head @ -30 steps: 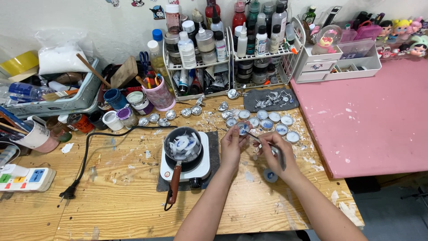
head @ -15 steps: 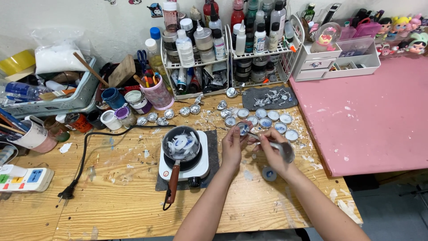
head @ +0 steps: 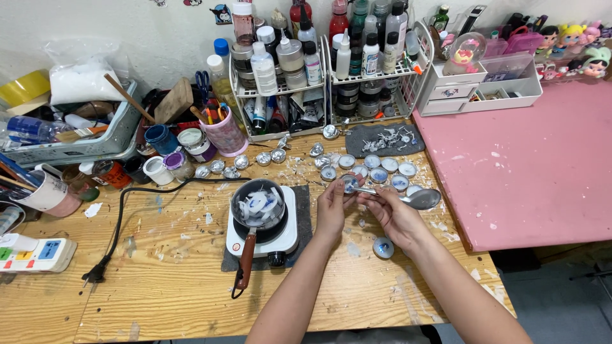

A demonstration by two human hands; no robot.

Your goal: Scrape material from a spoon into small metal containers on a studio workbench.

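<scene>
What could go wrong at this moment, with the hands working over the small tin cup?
The left hand pinches a small tin cup while the right hand works a metal spoon at it; the spoon might slip and flick the cup away. The forearm lies close to the small pan on the hot plate, risking a knock.

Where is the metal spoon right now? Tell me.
In the head view the metal spoon is right of centre, held in the right hand, its bowl just below the cluster of small tin cups and near the pink mat.

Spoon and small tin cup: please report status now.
Left hand holds small tin cup. Right hand holds spoon, handle tip at the cup. Nothing between them.
</scene>
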